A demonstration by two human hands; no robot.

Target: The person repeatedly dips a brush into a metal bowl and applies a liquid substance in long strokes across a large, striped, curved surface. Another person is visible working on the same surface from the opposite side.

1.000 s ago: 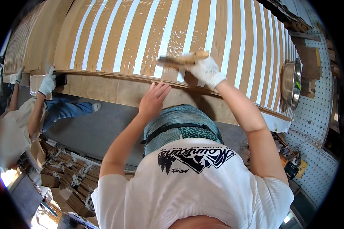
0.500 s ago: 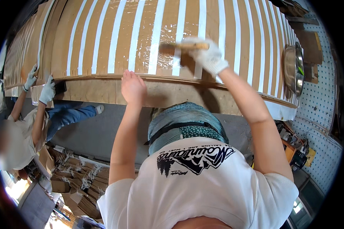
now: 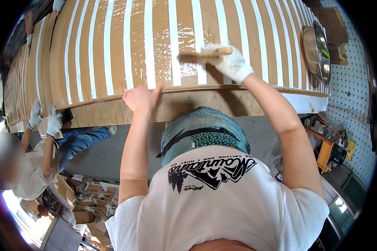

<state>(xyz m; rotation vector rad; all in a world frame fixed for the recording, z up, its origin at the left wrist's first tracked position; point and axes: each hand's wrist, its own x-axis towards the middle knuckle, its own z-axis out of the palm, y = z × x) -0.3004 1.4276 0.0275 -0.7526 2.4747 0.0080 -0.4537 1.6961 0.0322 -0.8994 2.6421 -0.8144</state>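
Observation:
A wide cardboard surface [image 3: 161, 50] with parallel white strips [image 3: 150, 50] lies before me, and its middle glistens wet. My right hand [image 3: 232, 65], in a white glove, is closed round the wooden handle of a broad brush [image 3: 190, 57]. The brush is over the wet area, its head pointing left; whether its bristles touch the cardboard I cannot tell. My bare left hand [image 3: 139, 98] rests at the near edge of the cardboard, thumb spread away from the fingers. It grips nothing I can see.
A steel bowl [image 3: 311, 54] with something green in it sits on the right end. At left, a co-worker's gloved hands [image 3: 54, 122] are at the cardboard edge; more hands [image 3: 28, 39] show at the far left. Flattened cardboard pieces [image 3: 96, 203] lie lower left, beside a grey floor [image 3: 96, 152].
My left hand has turned, and its thumb now sticks out to the right. The brush remains in my right hand over the wet area. Another person's hands have appeared at the far left.

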